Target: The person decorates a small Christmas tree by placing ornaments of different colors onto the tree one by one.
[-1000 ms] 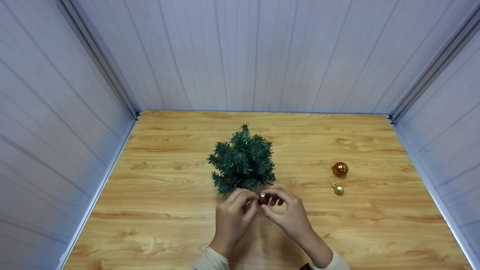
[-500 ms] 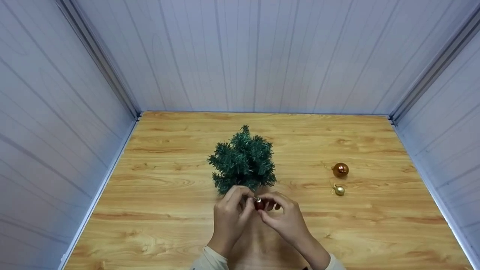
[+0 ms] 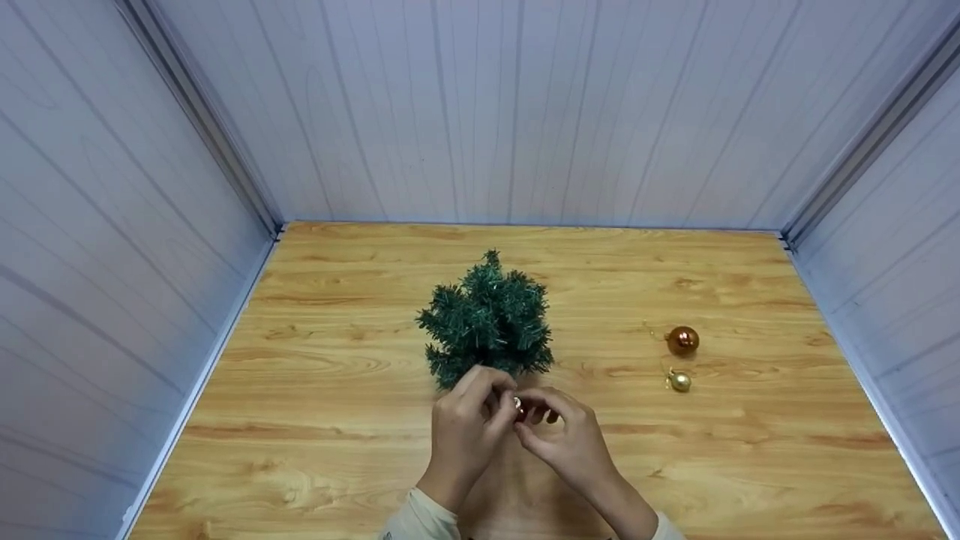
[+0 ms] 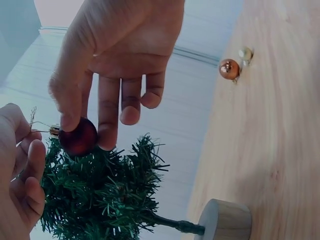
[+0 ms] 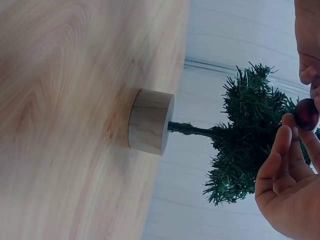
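Observation:
A dark red Christmas bauble [image 4: 80,138] with a gold cap is held just in front of the small green artificial Christmas tree [image 3: 487,322]. My right hand [image 3: 568,436] pinches the ball between thumb and fingers, as the left wrist view shows. From the cap a thin gold string [image 4: 42,124] runs to my left hand [image 3: 466,421], whose fingertips pinch its loop. Both hands are close together, and the head view hides most of the bauble behind fingers. Upright on its round wooden base [image 5: 150,122], the tree stands beyond the hands.
To the right on the wood-grain table [image 3: 330,450] lie a shiny copper-brown bauble [image 3: 682,340] and a smaller gold bauble [image 3: 680,382], each with a string. Pale panelled walls [image 3: 480,112] rise at the back and both sides.
Both hands have drawn slightly closer together, and the red bauble has shifted a little left and towards me, its cap turning towards the left hand. The tree and other baubles have stayed put.

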The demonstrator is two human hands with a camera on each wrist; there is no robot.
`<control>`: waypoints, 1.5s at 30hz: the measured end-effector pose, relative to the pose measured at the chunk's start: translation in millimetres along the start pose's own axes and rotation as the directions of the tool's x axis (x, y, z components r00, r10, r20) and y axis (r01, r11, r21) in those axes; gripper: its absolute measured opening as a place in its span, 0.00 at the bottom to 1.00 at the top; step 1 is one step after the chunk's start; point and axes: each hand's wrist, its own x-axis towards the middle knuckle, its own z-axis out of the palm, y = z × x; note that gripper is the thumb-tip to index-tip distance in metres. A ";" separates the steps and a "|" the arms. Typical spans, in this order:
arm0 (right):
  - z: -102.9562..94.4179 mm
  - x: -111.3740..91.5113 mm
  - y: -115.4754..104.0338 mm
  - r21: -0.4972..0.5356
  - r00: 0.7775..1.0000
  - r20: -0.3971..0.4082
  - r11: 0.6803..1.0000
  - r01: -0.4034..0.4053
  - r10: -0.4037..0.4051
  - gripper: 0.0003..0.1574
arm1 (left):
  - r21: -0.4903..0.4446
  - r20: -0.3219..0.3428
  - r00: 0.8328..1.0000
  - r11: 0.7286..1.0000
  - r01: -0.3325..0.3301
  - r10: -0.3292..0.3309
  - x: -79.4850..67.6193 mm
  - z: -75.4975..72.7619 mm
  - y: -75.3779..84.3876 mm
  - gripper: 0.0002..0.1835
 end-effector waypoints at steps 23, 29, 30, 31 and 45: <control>-16.5 13.4 -7.4 0.067 1.000 -0.016 0.998 0.012 -0.011 0.15 | -0.020 0.022 1.000 1.000 0.012 -0.011 8.1 -1.1 3.6 0.13; -22.9 22.0 -19.1 0.089 0.999 0.024 0.996 -0.030 0.028 0.11 | 0.002 0.033 0.999 1.000 0.011 -0.011 9.3 -1.1 5.0 0.12; -23.5 23.1 -21.3 0.090 0.999 0.027 0.995 -0.040 0.038 0.11 | 0.003 0.035 0.999 1.000 0.011 -0.011 9.7 -1.3 5.1 0.12; -24.1 24.2 -23.4 0.090 0.999 0.029 0.995 -0.049 0.047 0.11 | 0.005 0.035 0.999 1.000 0.013 -0.014 10.1 -1.5 5.4 0.11; -28.9 40.6 -37.1 0.106 0.996 0.002 0.990 -0.092 0.092 0.09 | 0.035 0.025 1.000 0.999 0.013 -0.014 18.8 -2.9 8.8 0.11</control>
